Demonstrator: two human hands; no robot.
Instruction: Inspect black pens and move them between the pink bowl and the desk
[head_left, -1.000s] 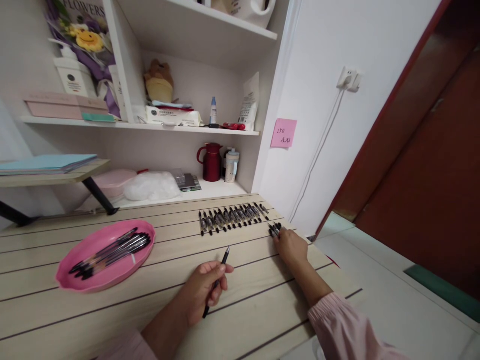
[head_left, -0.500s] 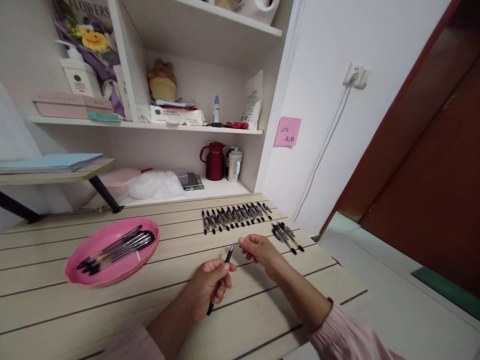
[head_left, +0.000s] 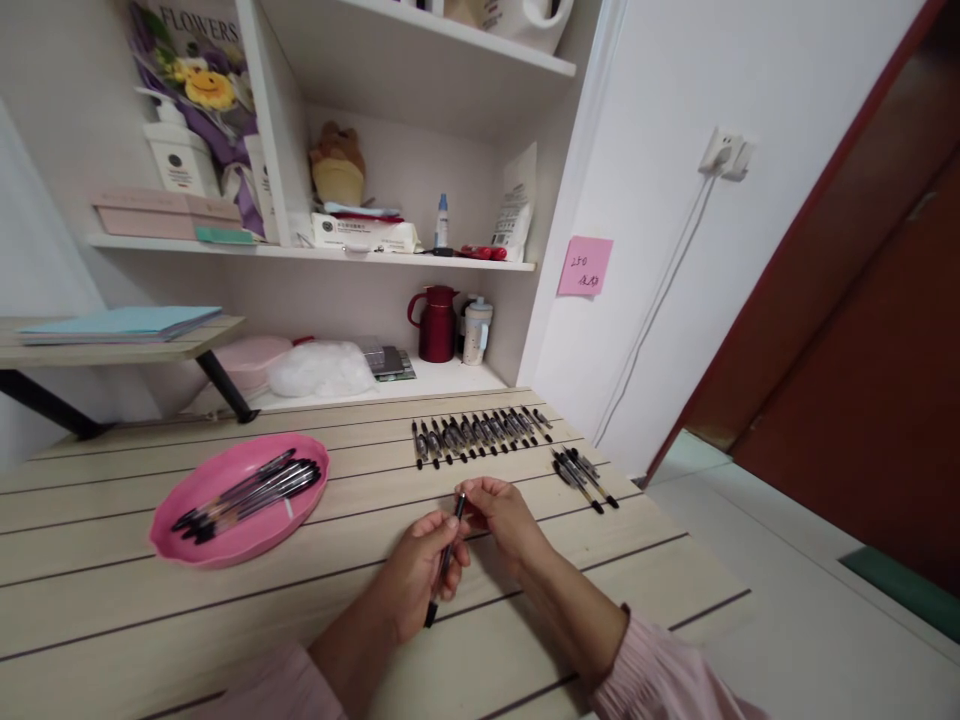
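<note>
My left hand [head_left: 420,570] is closed round the barrel of a black pen [head_left: 444,562], which points up and away from me over the wooden table [head_left: 112,610]. My right hand [head_left: 504,512] pinches the top end of that same pen. Beyond my hands lies a neat row of several black pens [head_left: 480,435]. To the right sits a small cluster of pens [head_left: 585,476]. A pink oval tray [head_left: 240,497] at the left holds several more black pens.
Behind the table a white shelf unit carries a red jug [head_left: 436,324], a cup [head_left: 476,331], a plastic bag [head_left: 322,368], boxes and bottles. A pink sticky note [head_left: 585,266] is on the wall. The table's right edge drops to a tiled floor beside a red door [head_left: 862,330].
My right hand left the small cluster of pens at the right, came back left and took the top end of the pen held by my left hand.
</note>
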